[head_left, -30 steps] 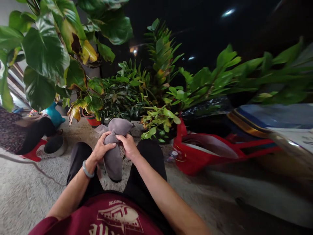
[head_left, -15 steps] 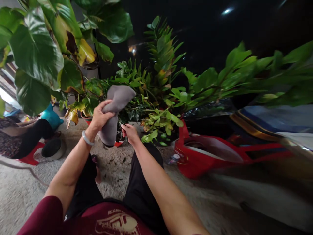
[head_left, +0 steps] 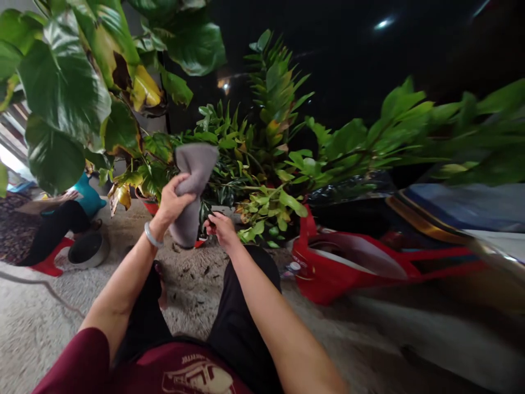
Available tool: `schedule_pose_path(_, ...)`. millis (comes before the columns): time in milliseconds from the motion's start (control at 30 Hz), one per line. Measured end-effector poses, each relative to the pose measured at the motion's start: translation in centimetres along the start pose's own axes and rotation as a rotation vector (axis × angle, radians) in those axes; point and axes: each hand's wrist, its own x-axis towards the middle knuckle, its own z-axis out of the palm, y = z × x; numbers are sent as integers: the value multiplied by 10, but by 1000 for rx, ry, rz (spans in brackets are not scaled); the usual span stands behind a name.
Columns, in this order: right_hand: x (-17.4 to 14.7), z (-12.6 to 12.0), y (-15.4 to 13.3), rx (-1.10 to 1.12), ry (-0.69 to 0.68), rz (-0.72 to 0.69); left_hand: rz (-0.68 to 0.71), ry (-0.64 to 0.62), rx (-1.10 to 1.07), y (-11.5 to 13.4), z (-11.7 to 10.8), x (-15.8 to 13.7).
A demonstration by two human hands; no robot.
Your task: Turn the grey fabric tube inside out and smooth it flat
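A soft grey cloth (head_left: 187, 213) hangs folded from my left hand (head_left: 171, 198), its thumb and fingers closed around the cloth's middle. The upper part flares out in front of the green plants. Just to the right and slightly lower is my right hand (head_left: 222, 229), fingers curled together in a pinch. Dark narrow leaves (head_left: 205, 208) meet its fingertips; what exactly lies in the pinch is too small to make out. Behind both hands stands a dense leafy plant (head_left: 229, 137), and part of a red pot (head_left: 151, 206) shows behind my left wrist.
Large broad leaves (head_left: 61, 82), some yellowed and brown, overhang the left. A red bag (head_left: 324, 279) stands open on the concrete floor (head_left: 192, 284) at right, near blue stacked items (head_left: 471, 205). At far left another person sits on a red stool (head_left: 53, 260) beside a round basin (head_left: 88, 251).
The cloth has shifted slightly left and turned more upright in my left hand. My right hand has moved a little right and down, still pinched.
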Motion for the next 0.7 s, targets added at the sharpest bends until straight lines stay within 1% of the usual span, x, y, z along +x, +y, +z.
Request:
schedule_pose_path(33, 1, 0, 1, -13, 26, 8, -53, -82, 57, -12, -1, -16)
schedule_pose_path(100, 2, -1, 4, -37, 63, 29, -179, -286, 109, -29, -13, -52)
schedule_pose_path(133, 2, -3, 4, -46, 61, 37, -226, -335, 92, -33, -22, -67)
schedule_pose_path(167, 2, -5, 5, -55, 51, 43, -257, -333, 59, -33, -31, -77)
schedule_pose_path(200, 1, -6, 4, -65, 34, 47, -266, -276, 18, -30, -40, -81)
schedule_pose_path(233, 0, -8, 4, -76, 14, 51, -250, -175, -16, -23, -48, -78)
schedule_pose_path(267, -2, -8, 3, -83, -8, 52, -213, -52, -35, -16, -54, -68)
schedule_pose_path(333, -5, -8, 1, -76, -54, 41, -100, 176, -22, -3, -60, -37)
schedule_pose_path(367, -6, -6, 1, -61, -76, 30, -46, 254, 1, -1, -60, -19)
schedule_pose_path(400, -7, -5, 1, -42, -97, 18, -11, 303, 26, -2, -59, -5)
schedule_pose_path(433, -7, -3, 1, -24, -114, 9, 3, 325, 56, -6, -56, 4)
schedule_pose_path(467, -7, -1, 1, -12, -123, 5, -10, 323, 87, -14, -52, 6)
schedule_pose_path(500, -6, 0, 2, -8, -121, 8, -45, 306, 117, -23, -47, 1)
schedule_pose_path(533, -6, 0, 2, -10, -115, 15, -97, 274, 141, -33, -43, -12)
schedule_pose_path(600, -4, 0, 2, -23, -98, 38, -225, 186, 156, -50, -38, -50)
schedule_pose_path(667, -3, -2, 2, -36, -100, 58, -311, 90, 107, -55, -38, -86)
schedule_pose_path(700, -3, -3, 2, -40, -107, 64, -329, 79, 81, -51, -40, -97)
